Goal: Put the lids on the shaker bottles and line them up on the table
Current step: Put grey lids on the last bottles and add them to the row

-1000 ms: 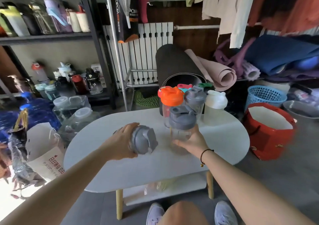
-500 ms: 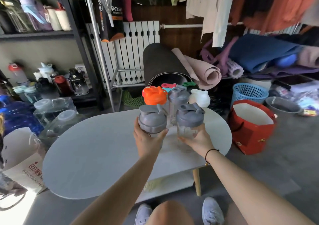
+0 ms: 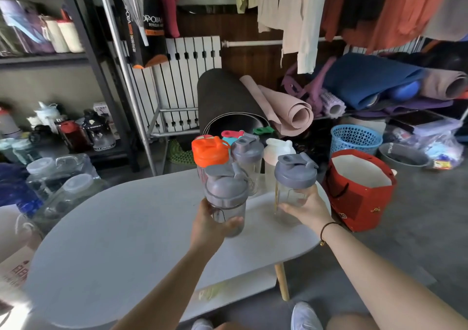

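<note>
Left hand [image 3: 211,224] now grips its lidded grey shaker bottle [image 3: 226,198] upright, no longer tipped; right hand [image 3: 307,208] clasps another bottle [image 3: 293,187], apparently resting on the tabletop [image 3: 126,241], ready for lining up.

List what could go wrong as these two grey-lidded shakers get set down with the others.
1. The left hand holds its grey-lidded bottle just in front of the orange-lidded bottle; moving it forward could knock that one over.
2. The bottle in the right hand, grey lid, is near the table's right edge, with the red bag just beyond it; set down carelessly, it might tip off.
3. Both flip caps look raised, so the lids may not be fully closed.
</note>
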Demonstrator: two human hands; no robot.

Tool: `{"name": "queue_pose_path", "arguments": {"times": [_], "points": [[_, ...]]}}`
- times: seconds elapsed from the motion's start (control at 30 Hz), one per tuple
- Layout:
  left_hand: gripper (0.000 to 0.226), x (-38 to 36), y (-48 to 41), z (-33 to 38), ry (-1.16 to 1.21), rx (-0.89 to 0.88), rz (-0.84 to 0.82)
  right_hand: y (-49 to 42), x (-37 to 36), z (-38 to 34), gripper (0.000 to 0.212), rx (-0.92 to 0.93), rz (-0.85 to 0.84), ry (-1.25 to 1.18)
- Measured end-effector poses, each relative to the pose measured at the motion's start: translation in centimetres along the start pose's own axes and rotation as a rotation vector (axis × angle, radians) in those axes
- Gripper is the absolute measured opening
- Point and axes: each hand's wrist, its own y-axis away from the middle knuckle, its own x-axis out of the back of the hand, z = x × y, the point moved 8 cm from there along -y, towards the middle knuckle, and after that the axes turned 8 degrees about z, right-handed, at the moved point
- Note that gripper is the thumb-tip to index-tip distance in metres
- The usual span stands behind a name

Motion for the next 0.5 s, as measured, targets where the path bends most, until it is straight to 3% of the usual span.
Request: {"name": "queue_pose_path", "arguments": {"times": [0.27, 0.5], "points": [[0.059, 1.7, -0.7, -0.8, -0.068, -0.017, -0.001, 2.2, -5.6, -3.1, 0.085, 0.095, -0.164, -0.070], [0.062, 1.8, -1.1, 0.3, -0.145, -0.039, -0.044, 2.9, -6.9, -4.2, 0.078, 0.077, -0.158, -0.124]]}}
